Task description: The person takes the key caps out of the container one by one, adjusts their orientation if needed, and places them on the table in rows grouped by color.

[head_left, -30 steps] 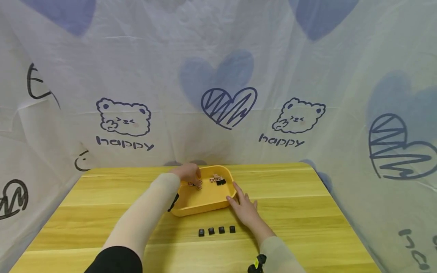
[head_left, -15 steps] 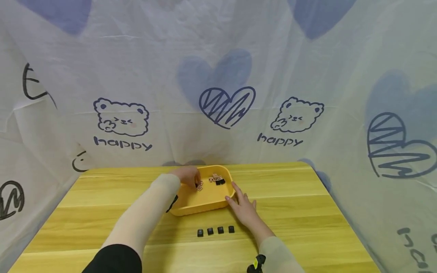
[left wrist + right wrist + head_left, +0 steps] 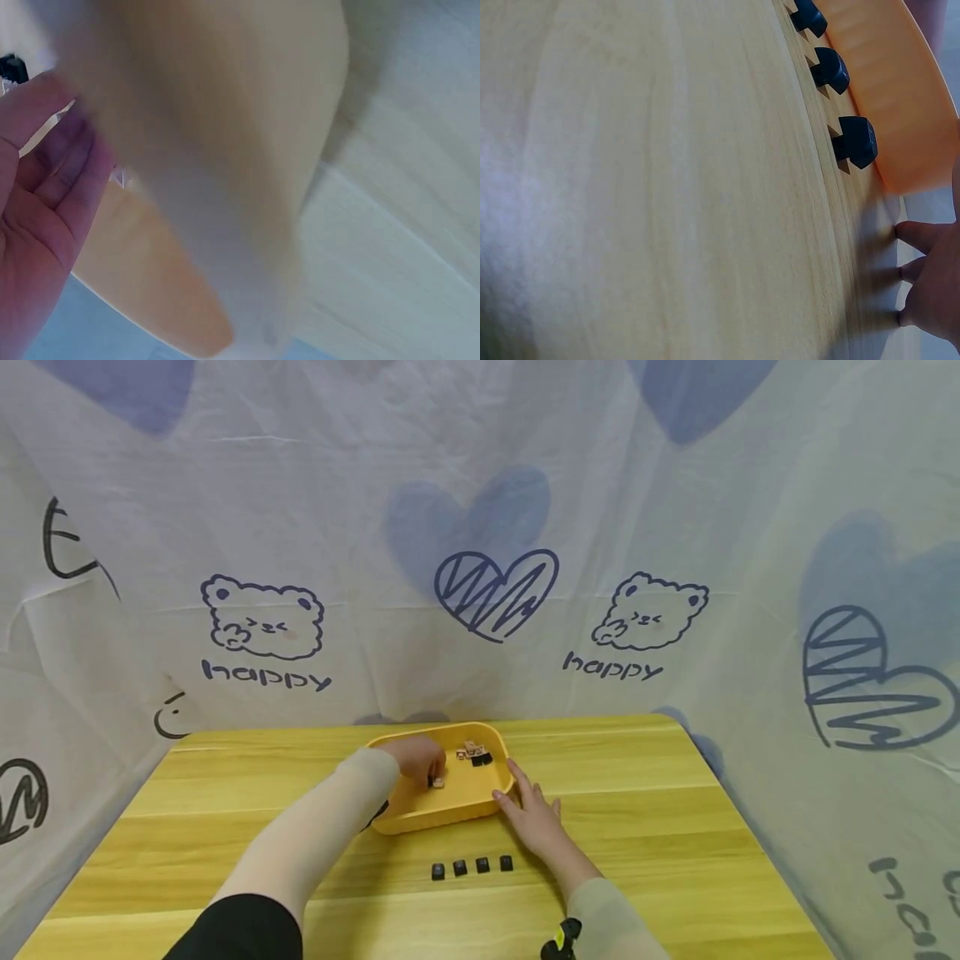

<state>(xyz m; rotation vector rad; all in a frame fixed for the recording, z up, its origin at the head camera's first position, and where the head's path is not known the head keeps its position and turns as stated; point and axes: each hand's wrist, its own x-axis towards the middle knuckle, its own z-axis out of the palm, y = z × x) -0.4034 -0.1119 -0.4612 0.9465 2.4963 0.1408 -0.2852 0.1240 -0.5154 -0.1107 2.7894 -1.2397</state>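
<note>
A yellow tray [image 3: 465,793] stands on the table, its wall also seen as orange in the right wrist view. My left hand [image 3: 417,755] reaches over its left rim, with fingers bent down and pinching at a small switch-like piece [image 3: 438,783], pinkish, with a dark bit beside it. In the left wrist view the tray wall hides the fingertips of the left hand [image 3: 45,180]. My right hand [image 3: 534,818] rests at the tray's right front corner, fingers spread. Several black keycap-like pieces [image 3: 482,865] stand in a row before the tray; their stems show in the right wrist view.
Inside the tray, toward the back right, lies a small heap of pinkish pieces [image 3: 471,749] with black pieces [image 3: 482,760] beside it. The wood-grain table [image 3: 652,827] reaches back to a white printed cloth [image 3: 360,527].
My left hand has moved slightly right and nearer within the tray, and the small pieces at its fingertips have shifted nearer too. The right hand stays at the tray's corner.
</note>
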